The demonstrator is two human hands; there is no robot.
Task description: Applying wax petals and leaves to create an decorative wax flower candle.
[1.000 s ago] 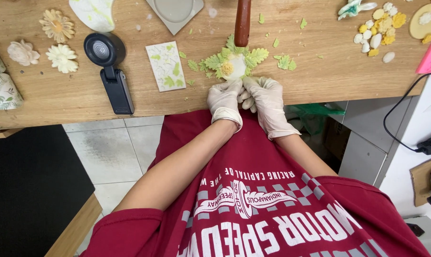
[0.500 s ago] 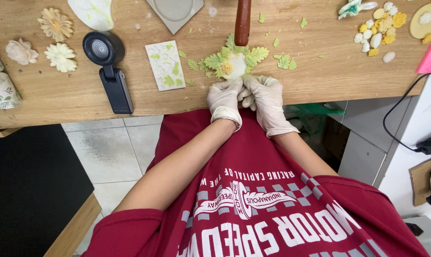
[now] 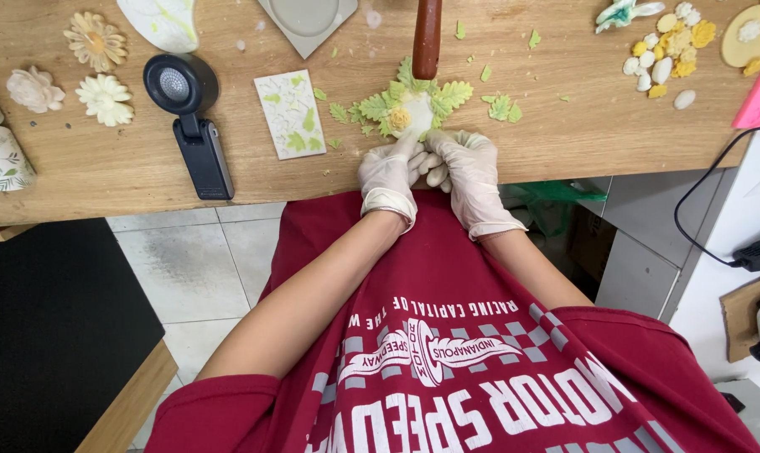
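Head view: the person, in a red printed shirt (image 3: 447, 352), works at the near edge of a wooden table (image 3: 564, 126). Both hands wear pale gloves. The left hand (image 3: 388, 172) and the right hand (image 3: 468, 172) meet at the table's edge, fingers curled inward and touching each other; whether they pinch anything between them cannot be told. Just beyond the fingertips, at 12 o'clock from the hands, lies a clay flower (image 3: 409, 109), cream with a yellow centre, ringed by green leaves. A brown wooden handle (image 3: 427, 38) stands over it at 12 o'clock from the flower. Loose green leaf pieces (image 3: 501, 106) lie at 3 o'clock from the flower. At 9 o'clock sits a white tile with leaf prints (image 3: 290, 113), and farther that way a black lamp-like device (image 3: 191, 117). Three finished pale flowers (image 3: 95, 42) rest toward 10 o'clock. Small yellow and white clay bits (image 3: 673, 46) gather at 2 o'clock.
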